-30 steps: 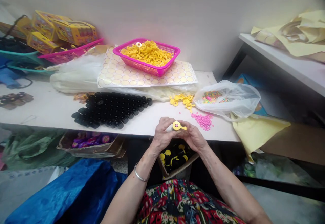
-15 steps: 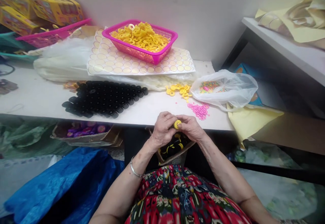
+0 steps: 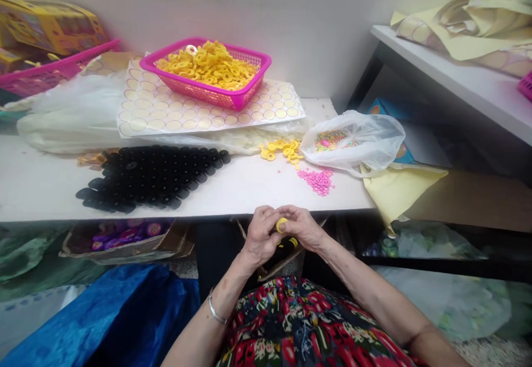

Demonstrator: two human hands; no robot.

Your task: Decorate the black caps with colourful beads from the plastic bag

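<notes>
Just in front of the table's edge, both hands meet around a small yellow round piece (image 3: 281, 224). My left hand (image 3: 261, 236) is closed, its fingers wrapped at the piece's left side; what lies inside the palm is hidden. From the right, my right hand (image 3: 303, 227) pinches the piece, thumb laid against its face. Beneath them is an open cardboard box (image 3: 276, 270) with black and yellow parts, partly covered by the hands. On the table nearby lie tiny pink pieces (image 3: 318, 181), loose yellow rings (image 3: 282, 149) and a block of black cylinders (image 3: 149, 176).
A pink basket (image 3: 239, 101) heaped with yellow rings stands on a sheet of round stickers (image 3: 183, 120). To the right lies a plastic bag (image 3: 374, 139) of tiny coloured pieces. A raised shelf (image 3: 453, 73) juts in at right. Blue sheeting (image 3: 108, 311) lies below left.
The view has shifted, so table items appear further left and the hands lower. Both hands still hold the yellow round piece, now drawn closer together and covering more of the box.
</notes>
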